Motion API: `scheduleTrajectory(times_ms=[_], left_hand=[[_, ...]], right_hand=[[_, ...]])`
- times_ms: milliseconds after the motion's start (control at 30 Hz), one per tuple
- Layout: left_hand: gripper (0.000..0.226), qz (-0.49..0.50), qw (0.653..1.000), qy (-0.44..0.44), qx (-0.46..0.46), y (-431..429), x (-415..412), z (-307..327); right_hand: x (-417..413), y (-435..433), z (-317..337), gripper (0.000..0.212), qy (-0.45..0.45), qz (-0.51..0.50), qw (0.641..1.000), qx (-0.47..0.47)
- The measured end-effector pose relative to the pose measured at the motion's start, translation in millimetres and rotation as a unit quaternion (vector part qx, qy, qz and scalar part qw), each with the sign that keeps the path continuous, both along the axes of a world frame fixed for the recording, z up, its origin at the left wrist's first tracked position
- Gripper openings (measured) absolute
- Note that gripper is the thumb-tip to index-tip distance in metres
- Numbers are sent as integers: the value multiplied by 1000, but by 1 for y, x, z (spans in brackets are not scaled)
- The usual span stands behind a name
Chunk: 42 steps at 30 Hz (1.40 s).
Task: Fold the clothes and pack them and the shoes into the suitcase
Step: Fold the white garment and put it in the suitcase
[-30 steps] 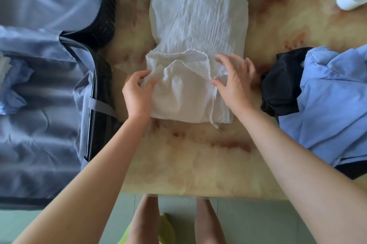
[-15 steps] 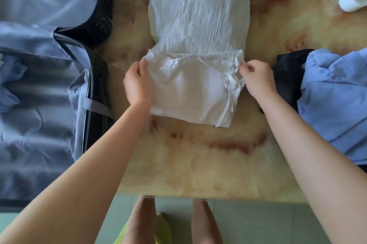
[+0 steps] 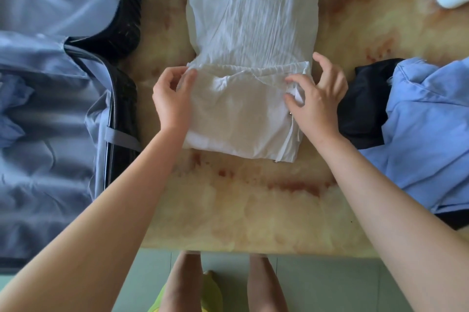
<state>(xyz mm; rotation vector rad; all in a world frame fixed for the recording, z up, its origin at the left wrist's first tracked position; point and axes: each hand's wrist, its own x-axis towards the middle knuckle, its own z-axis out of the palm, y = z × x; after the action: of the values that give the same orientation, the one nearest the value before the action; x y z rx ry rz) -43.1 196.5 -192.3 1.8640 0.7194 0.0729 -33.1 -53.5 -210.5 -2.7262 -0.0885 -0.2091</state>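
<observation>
Centrally, the white garment (image 3: 250,39) lies part-folded on the table (image 3: 253,210), well back from the near edge; left hand (image 3: 172,100) and right hand (image 3: 318,100) pinch its fold's side edges. Open suitcase (image 3: 50,159) at left edge.

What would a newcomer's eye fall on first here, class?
A crinkled white garment lies centrally, its near end folded over, with the left hand pinching the fold's left edge and the right hand pinching its right edge. An open suitcase with grey-blue lining sits to the left; a light blue shirt over a black garment is heaped at the right.
</observation>
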Motion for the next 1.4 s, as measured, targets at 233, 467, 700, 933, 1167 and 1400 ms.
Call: scheduleTrajectory(times_ms=[233, 467, 700, 933, 1167, 1400], left_hand=[[18, 47, 997, 27, -52, -3, 11, -5], [15, 31, 998, 54, -7, -14, 13, -9], [16, 39, 998, 41, -6, -10, 9, -3], [39, -87, 994, -26, 55, 2, -32, 1], [48, -421, 840, -132, 315, 11, -103, -7], [100, -501, 808, 12, 311, 37, -79, -55]], right_hand=[[14, -7, 3, 27, 11, -46, 998, 40], [29, -18, 14, 33, -11, -101, 994, -46], [27, -6, -3, 39, -3, -162, 980, 115], [-62, -6, -3, 58, 52, -121, 963, 236], [-131, -2, -15, 87, 155, 103, 982, 46], [-96, -20, -42, 74, 100, 190, 974, -66]])
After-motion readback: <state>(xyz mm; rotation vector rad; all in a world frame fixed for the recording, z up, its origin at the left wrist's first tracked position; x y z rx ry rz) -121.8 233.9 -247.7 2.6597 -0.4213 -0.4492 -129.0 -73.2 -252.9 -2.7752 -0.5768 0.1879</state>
